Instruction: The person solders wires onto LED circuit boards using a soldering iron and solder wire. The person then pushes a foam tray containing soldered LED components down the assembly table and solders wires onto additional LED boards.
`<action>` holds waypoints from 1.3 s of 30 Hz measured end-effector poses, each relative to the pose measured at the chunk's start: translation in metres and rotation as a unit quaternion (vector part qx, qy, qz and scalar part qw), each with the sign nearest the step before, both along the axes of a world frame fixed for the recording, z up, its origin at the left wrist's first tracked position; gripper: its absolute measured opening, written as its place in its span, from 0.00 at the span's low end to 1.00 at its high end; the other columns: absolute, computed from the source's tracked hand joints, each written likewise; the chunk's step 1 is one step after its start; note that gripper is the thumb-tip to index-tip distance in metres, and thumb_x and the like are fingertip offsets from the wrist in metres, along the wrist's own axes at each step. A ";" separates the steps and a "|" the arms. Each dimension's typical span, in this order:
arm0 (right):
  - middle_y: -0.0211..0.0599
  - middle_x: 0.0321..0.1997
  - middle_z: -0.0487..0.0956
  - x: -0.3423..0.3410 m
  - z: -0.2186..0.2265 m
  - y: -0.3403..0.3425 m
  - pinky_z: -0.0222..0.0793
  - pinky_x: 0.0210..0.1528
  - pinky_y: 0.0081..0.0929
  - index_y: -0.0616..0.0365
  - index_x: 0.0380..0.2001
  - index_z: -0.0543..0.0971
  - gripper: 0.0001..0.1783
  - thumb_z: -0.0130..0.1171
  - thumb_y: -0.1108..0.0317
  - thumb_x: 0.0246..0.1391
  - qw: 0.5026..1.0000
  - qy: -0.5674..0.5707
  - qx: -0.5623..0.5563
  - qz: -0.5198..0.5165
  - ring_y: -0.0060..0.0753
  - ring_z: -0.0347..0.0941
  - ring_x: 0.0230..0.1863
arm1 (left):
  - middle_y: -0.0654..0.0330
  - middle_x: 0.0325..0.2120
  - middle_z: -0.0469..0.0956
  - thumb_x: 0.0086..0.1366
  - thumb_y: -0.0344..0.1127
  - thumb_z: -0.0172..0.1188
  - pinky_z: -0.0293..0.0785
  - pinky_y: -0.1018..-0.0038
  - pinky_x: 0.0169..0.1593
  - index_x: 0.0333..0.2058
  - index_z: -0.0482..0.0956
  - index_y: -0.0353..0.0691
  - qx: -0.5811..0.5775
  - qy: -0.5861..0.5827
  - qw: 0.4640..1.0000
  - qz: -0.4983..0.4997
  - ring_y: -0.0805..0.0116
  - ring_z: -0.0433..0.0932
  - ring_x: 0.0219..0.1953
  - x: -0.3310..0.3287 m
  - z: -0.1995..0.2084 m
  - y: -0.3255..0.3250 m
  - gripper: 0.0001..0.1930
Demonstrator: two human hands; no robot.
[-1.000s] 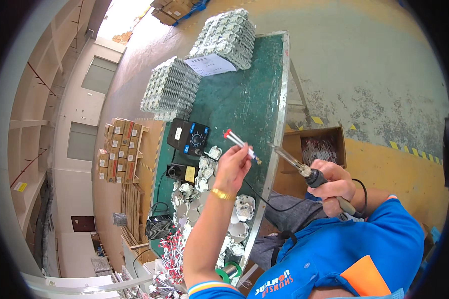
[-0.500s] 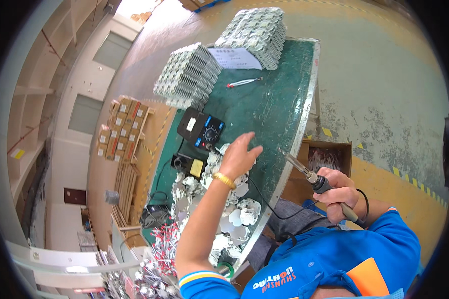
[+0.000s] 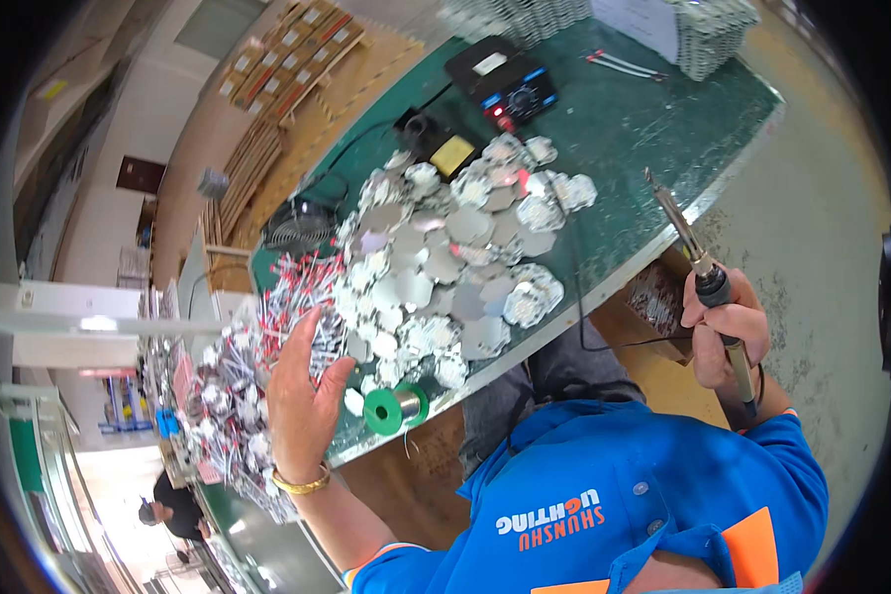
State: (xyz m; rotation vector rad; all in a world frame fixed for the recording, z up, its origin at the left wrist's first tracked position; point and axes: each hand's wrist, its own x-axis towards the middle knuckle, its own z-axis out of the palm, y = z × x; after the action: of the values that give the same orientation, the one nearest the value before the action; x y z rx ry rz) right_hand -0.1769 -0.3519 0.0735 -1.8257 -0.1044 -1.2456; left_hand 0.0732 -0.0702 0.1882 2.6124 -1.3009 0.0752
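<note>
The left hand [image 3: 302, 391] has come back from the middle of the green table [image 3: 653, 119] to its near left edge, fingers spread open and empty over the heap of red-and-white wired parts [image 3: 257, 346], beside the green solder spool [image 3: 396, 408]. The round silver boards [image 3: 445, 257] now fill the centre. The right hand [image 3: 728, 332] still grips the soldering iron [image 3: 698, 267], tip raised off the table.

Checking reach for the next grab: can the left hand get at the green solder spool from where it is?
Probably yes. The left hand hovers open over the pile of red-wired parts, and the green solder spool stands just beside it at the table edge, with nothing between them.
</note>
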 end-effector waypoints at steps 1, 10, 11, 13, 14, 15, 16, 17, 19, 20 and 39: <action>0.44 0.30 0.72 0.005 0.001 0.004 0.67 0.31 0.33 0.61 0.32 0.73 0.10 0.54 0.84 0.44 1.000 0.012 -0.002 0.018 0.35 0.68 0.26 | 0.48 0.48 0.73 0.58 0.42 0.60 0.67 0.66 0.52 0.53 0.68 0.35 -0.013 0.015 0.998 0.056 0.51 0.72 0.50 -0.004 -0.007 0.020 0.26; 0.40 0.29 0.78 0.054 0.009 0.044 0.70 0.28 0.35 0.54 0.39 0.65 0.07 0.48 0.71 0.58 0.964 0.148 -0.203 0.085 0.39 0.71 0.25 | 0.52 0.43 0.77 0.59 0.38 0.60 0.70 0.70 0.48 0.49 0.72 0.34 -0.165 0.083 0.956 0.227 0.61 0.76 0.45 -0.035 -0.091 0.113 0.21; 0.40 0.29 0.78 0.059 0.004 0.051 0.70 0.28 0.35 0.54 0.39 0.65 0.07 0.48 0.71 0.58 0.963 0.150 -0.203 0.092 0.39 0.71 0.25 | 0.52 0.43 0.77 0.59 0.37 0.60 0.70 0.70 0.48 0.49 0.72 0.33 -0.223 0.145 0.932 0.245 0.62 0.76 0.45 -0.034 -0.101 0.121 0.21; 0.41 0.28 0.78 0.069 -0.009 0.063 0.71 0.33 0.39 0.55 0.37 0.65 0.06 0.49 0.69 0.58 0.964 0.167 -0.180 0.102 0.40 0.71 0.25 | 0.51 0.44 0.76 0.58 0.34 0.60 0.69 0.69 0.49 0.50 0.71 0.33 -0.287 0.222 0.897 0.254 0.64 0.76 0.45 -0.034 -0.113 0.131 0.22; 0.41 0.28 0.78 0.074 -0.014 0.071 0.71 0.33 0.39 0.55 0.37 0.65 0.06 0.49 0.69 0.58 0.963 0.173 -0.180 0.106 0.40 0.71 0.25 | 0.52 0.45 0.76 0.56 0.33 0.62 0.69 0.70 0.50 0.52 0.69 0.33 -0.308 0.255 0.882 0.248 0.65 0.75 0.46 -0.034 -0.122 0.136 0.25; 0.39 0.28 0.78 0.079 -0.019 0.079 0.70 0.37 0.40 0.56 0.33 0.68 0.08 0.55 0.70 0.51 0.963 0.165 -0.188 0.096 0.40 0.73 0.27 | 0.53 0.46 0.75 0.54 0.32 0.64 0.68 0.70 0.50 0.52 0.69 0.34 -0.320 0.275 0.876 0.233 0.65 0.74 0.47 -0.036 -0.128 0.139 0.27; 0.38 0.27 0.78 0.083 -0.022 0.085 0.70 0.42 0.41 0.58 0.28 0.71 0.09 0.61 0.71 0.43 0.964 0.157 -0.197 0.081 0.40 0.75 0.28 | 0.54 0.47 0.75 0.51 0.32 0.66 0.68 0.71 0.50 0.53 0.68 0.34 -0.332 0.295 0.870 0.214 0.65 0.73 0.49 -0.037 -0.131 0.138 0.29; 0.38 0.30 0.78 0.089 -0.030 0.090 0.69 0.44 0.44 0.57 0.33 0.69 0.16 0.64 0.71 0.41 0.962 0.144 -0.209 0.102 0.42 0.75 0.31 | 0.55 0.48 0.74 0.47 0.32 0.68 0.67 0.70 0.50 0.54 0.67 0.35 -0.345 0.321 0.856 0.213 0.65 0.72 0.50 -0.037 -0.141 0.142 0.34; 0.38 0.32 0.78 0.103 -0.040 0.104 0.69 0.44 0.45 0.56 0.36 0.68 0.20 0.65 0.71 0.39 0.954 0.143 -0.242 0.104 0.43 0.75 0.31 | 0.55 0.49 0.73 0.44 0.36 0.71 0.67 0.70 0.50 0.55 0.66 0.35 -0.352 0.321 0.860 0.184 0.66 0.72 0.49 -0.039 -0.151 0.142 0.38; 0.38 0.35 0.78 0.109 -0.043 0.112 0.69 0.44 0.46 0.55 0.38 0.67 0.23 0.66 0.72 0.37 0.946 0.137 -0.273 0.107 0.44 0.75 0.31 | 0.54 0.49 0.72 0.42 0.37 0.72 0.67 0.71 0.50 0.56 0.65 0.34 -0.349 0.316 0.865 0.175 0.65 0.72 0.49 -0.040 -0.155 0.144 0.40; 0.47 0.54 0.71 0.162 -0.064 0.178 0.61 0.40 0.43 0.52 0.40 0.64 0.28 0.67 0.72 0.33 0.868 0.269 -0.417 0.037 0.49 0.67 0.40 | 0.49 0.40 0.73 0.44 0.28 0.67 0.71 0.64 0.41 0.46 0.70 0.31 -0.350 0.149 0.923 0.052 0.52 0.73 0.38 -0.028 -0.200 0.125 0.28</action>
State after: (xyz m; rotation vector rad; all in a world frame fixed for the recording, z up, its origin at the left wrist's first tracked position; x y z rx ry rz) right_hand -0.0153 -0.1743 0.0094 -2.8207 -0.4496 -0.5990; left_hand 0.0453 0.0545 -0.0120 1.9748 -0.8230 0.1267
